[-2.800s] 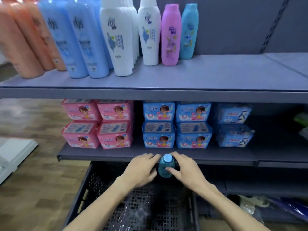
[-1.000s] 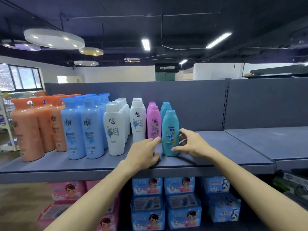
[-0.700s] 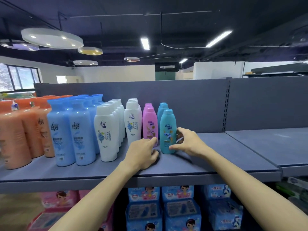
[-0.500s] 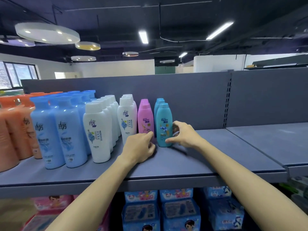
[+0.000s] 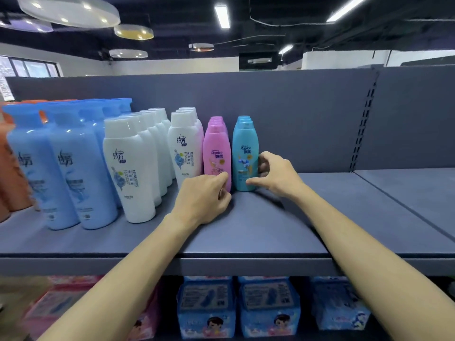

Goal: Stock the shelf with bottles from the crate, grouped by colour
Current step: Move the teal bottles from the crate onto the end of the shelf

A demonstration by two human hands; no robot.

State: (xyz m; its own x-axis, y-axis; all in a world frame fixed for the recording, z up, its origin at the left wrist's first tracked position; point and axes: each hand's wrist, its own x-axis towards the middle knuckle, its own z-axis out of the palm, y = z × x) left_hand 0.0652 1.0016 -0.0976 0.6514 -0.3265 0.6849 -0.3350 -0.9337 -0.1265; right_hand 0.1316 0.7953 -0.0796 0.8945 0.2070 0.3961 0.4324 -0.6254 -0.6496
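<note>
A teal bottle [image 5: 245, 153] stands upright at the front of the teal row on the grey top shelf [image 5: 246, 232], right of the pink row [image 5: 216, 153]. My right hand [image 5: 273, 174] grips the teal bottle low on its right side, thumb at the front of its base and fingers curled behind it. My left hand [image 5: 205, 199] rests on the shelf with curled fingers, and its fingertip touches the base of the front pink bottle. The crate is out of view.
Left of the pink row stand rows of white bottles [image 5: 133, 168], blue bottles [image 5: 66, 168] and orange bottles [image 5: 9, 173]. The shelf's back panel [image 5: 307, 119] rises behind. Bare shelf lies to the right. Blue packs [image 5: 268, 306] and pink packs [image 5: 56, 306] fill the lower shelf.
The teal bottle came up from the crate onto the top shelf and has slid back against the teal row beside the pink bottles. Both hands followed it.
</note>
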